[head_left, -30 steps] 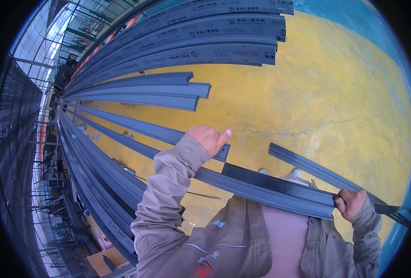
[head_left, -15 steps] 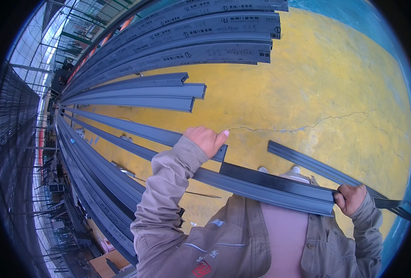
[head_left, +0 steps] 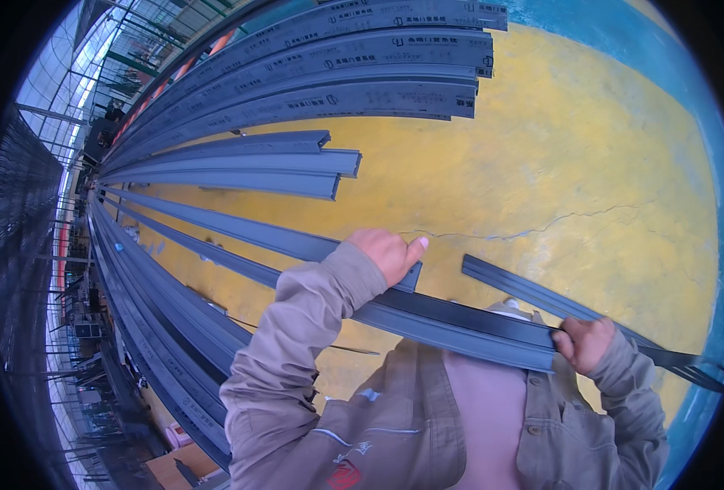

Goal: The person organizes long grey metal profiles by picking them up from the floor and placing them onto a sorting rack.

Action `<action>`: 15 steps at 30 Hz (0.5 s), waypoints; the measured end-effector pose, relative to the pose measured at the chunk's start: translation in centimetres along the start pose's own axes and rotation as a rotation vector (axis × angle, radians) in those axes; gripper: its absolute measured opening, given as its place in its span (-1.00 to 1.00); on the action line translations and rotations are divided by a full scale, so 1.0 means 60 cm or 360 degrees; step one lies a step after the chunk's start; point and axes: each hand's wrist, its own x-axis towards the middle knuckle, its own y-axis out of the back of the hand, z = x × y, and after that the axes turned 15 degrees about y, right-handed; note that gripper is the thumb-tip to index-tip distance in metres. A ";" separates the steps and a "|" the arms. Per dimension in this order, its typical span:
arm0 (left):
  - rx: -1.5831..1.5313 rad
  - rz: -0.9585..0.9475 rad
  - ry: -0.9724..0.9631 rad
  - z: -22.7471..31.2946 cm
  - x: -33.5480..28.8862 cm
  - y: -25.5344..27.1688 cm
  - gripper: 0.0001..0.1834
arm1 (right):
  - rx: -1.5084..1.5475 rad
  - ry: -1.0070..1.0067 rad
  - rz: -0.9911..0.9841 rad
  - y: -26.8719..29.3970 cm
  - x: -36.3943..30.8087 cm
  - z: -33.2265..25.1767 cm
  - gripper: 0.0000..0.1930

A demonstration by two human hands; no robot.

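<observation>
My left hand (head_left: 388,255) is closed over the right end of a long grey metal profile (head_left: 272,236), its thumb pointing right. Closer to my body, a second long grey profile (head_left: 468,336) runs across my front, with a black face (head_left: 480,314) along its far side. My right hand (head_left: 587,341) grips that profile's right end, fingers curled round it. Left of the black face, the two profiles lie close together; whether they touch under my left hand is hidden.
A shorter grey profile (head_left: 534,292) lies beyond my right hand, near dark bars (head_left: 689,363). Long profiles (head_left: 239,171) lie to the far left, with a printed stack (head_left: 378,98) behind them. More profiles (head_left: 166,302) run along the left. The yellow floor (head_left: 591,155) is cracked.
My right hand has moved left with the near profile's end. My left hand and the far profile's end have shifted slightly right, so my hands are closer together.
</observation>
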 end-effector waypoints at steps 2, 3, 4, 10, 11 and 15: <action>-0.0035 -0.0049 0.0006 0.005 0.002 0.008 -0.32 | 0.0139 -0.0051 -0.0134 -0.012 0.044 -0.019 -0.69; -0.0071 -0.0082 0.0035 0.009 0.001 0.019 -0.31 | 0.0172 -0.0074 -0.0188 -0.015 0.078 -0.034 -0.64; -0.0107 -0.0125 0.0063 0.011 -0.001 0.026 -0.31 | 0.0214 -0.0099 -0.0246 -0.017 0.115 -0.054 -0.60; -0.0153 0.0174 0.0179 -0.050 0.020 -0.037 -0.27 | 0.0506 0.0066 -0.0236 -0.087 0.274 -0.122 -0.55; -0.0093 0.0160 0.0194 -0.054 0.023 -0.043 -0.28 | 0.0470 0.0119 -0.0210 -0.094 0.283 -0.121 -0.55; -0.0162 0.0060 0.0323 -0.062 0.021 -0.052 -0.37 | 0.0808 0.0182 -0.0269 -0.098 0.194 -0.048 -0.48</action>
